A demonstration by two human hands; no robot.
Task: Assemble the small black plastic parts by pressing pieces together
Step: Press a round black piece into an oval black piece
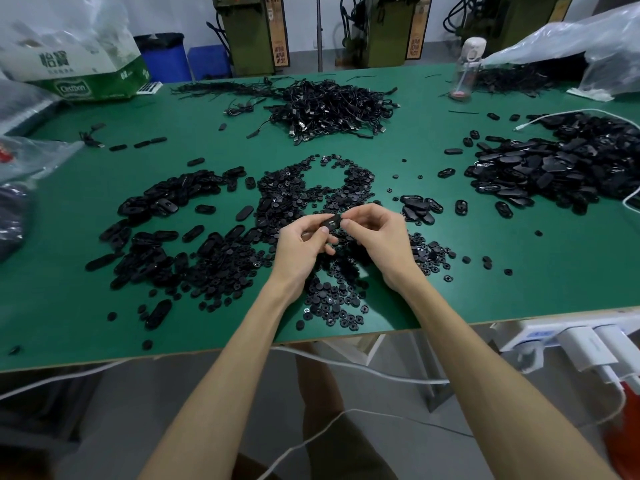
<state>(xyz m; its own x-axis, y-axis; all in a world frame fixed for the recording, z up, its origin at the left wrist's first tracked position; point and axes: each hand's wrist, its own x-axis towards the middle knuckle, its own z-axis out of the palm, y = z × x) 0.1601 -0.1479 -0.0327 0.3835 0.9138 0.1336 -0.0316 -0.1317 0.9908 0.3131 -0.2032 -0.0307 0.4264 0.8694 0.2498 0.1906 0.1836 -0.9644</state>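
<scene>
Head view, left hand: Your left hand [302, 244] hovers over the near middle of the green table [519, 258], thumb and curled fingers pinching the left end of an oval black piece [330, 223].
Right hand: Your right hand [375, 233] meets it from the right, its curled fingertips pinching the piece's right end.
Forearms: Both reach in from the near edge and converge.
Loose parts: Round discs [311, 188] lie heaped beneath your hands; oval shells [166, 202] are piled to the left.
</scene>
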